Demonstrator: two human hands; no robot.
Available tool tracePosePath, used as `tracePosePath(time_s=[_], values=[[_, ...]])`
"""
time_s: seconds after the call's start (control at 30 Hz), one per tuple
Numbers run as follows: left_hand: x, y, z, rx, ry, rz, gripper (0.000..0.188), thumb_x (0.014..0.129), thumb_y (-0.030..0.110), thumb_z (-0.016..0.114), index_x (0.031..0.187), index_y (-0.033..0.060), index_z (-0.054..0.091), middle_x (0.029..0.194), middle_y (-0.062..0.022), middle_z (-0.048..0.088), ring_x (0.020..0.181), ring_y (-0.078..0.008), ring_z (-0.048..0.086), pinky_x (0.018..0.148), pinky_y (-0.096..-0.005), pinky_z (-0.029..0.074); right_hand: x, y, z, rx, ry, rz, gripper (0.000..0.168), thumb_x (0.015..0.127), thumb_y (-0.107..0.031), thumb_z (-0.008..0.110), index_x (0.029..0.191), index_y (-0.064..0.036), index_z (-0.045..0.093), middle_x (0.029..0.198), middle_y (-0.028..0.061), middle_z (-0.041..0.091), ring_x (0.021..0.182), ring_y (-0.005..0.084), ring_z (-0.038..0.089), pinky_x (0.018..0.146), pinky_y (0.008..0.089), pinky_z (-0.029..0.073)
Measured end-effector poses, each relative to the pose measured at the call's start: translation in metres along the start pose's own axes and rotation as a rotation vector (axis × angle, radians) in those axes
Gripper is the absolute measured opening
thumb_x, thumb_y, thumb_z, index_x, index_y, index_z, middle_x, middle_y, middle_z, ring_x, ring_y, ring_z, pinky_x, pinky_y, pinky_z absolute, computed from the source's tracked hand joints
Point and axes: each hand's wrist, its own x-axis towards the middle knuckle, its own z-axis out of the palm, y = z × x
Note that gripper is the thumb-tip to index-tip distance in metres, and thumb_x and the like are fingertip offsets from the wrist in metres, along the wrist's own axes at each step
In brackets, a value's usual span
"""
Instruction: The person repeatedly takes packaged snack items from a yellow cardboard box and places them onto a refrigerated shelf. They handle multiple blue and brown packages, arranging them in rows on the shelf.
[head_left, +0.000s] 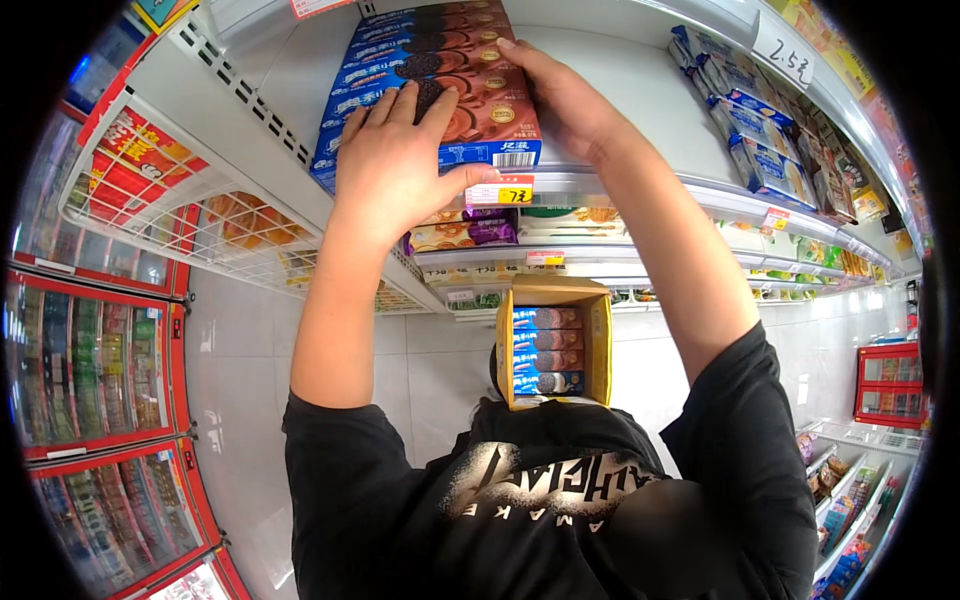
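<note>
Several blue and brown Oreo biscuit boxes (465, 97) lie in a row, one behind another, on the white shelf. My left hand (397, 150) rests on the nearest boxes with its fingers spread, its thumb at the shelf's front edge by a price tag (500, 190). My right hand (566, 97) lies along the right side of the row, thumb on a box top; its other fingers are partly hidden. Below the shelf, in front of my chest, stands an open cardboard carton (600, 345) with several more Oreo boxes (547, 341) inside.
Blue and white snack packets (765, 150) lie farther right on the shelf (622, 67). A white wire rack (187, 232) with packets hangs at left. Lower shelves hold purple biscuit packs (487, 229). Red-framed glass-door coolers (97, 360) line the left side, beyond the tiled floor (240, 352).
</note>
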Motion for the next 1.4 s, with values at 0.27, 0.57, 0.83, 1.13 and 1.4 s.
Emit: tracePosePath(time_s=[0.27,0.57,0.83,1.13,1.4], values=[[-0.003,0.000,0.001,-0.014,0.036,0.002,0.091,0.077,0.070,0.069,0.148,0.0156,0.052,0.149,-0.0230,0.050,0.139,-0.0361,0.048,0.115,-0.0468,0.035,0.049,-0.020,0.007,0.128,0.030,0.040,0.059,0.108,-0.047,0.028,0.137,-0.003,0.056,0.129,0.0144,0.066,0.116,0.0262,0.064,0.104,0.0410,0.048],[0.038,-0.001,-0.014,-0.118,-0.275,-0.164,0.095,0.089,0.085,0.033,0.157,0.0193,0.039,0.164,-0.0183,0.030,0.151,-0.0349,0.029,0.121,-0.0561,0.022,0.046,-0.018,0.005,0.199,-0.198,-0.007,0.068,0.108,-0.051,0.023,0.141,0.001,0.051,0.133,0.0189,0.063,0.118,0.0313,0.063,0.108,0.0446,0.047],[0.055,-0.012,0.019,-0.105,-0.315,-0.177,0.067,0.103,0.062,0.026,0.161,0.0284,0.029,0.169,-0.0070,0.021,0.155,-0.0299,0.019,0.123,-0.0590,0.014,0.085,-0.009,-0.016,0.050,0.144,0.139,0.064,0.107,-0.048,0.025,0.138,0.000,0.054,0.129,0.0182,0.066,0.111,0.0300,0.066,0.104,0.0422,0.050],[0.052,-0.007,0.016,-0.094,-0.320,-0.216,0.059,0.106,0.053,0.024,0.160,0.0301,0.029,0.168,-0.0041,0.022,0.155,-0.0293,0.019,0.123,-0.0612,0.015,0.096,-0.012,-0.006,0.017,0.011,-0.001,0.060,0.104,-0.051,0.040,0.131,-0.002,0.060,0.123,0.0170,0.068,0.106,0.0260,0.068,0.091,0.0390,0.057],[0.055,-0.009,0.017,-0.077,-0.328,-0.180,0.060,0.105,0.055,0.025,0.160,0.0318,0.030,0.169,-0.0028,0.021,0.155,-0.0286,0.019,0.123,-0.0610,0.014,0.099,0.004,-0.024,0.094,-0.060,0.029,0.073,0.106,-0.059,0.031,0.138,0.002,0.054,0.131,0.0179,0.064,0.115,0.0294,0.063,0.104,0.0395,0.049]])
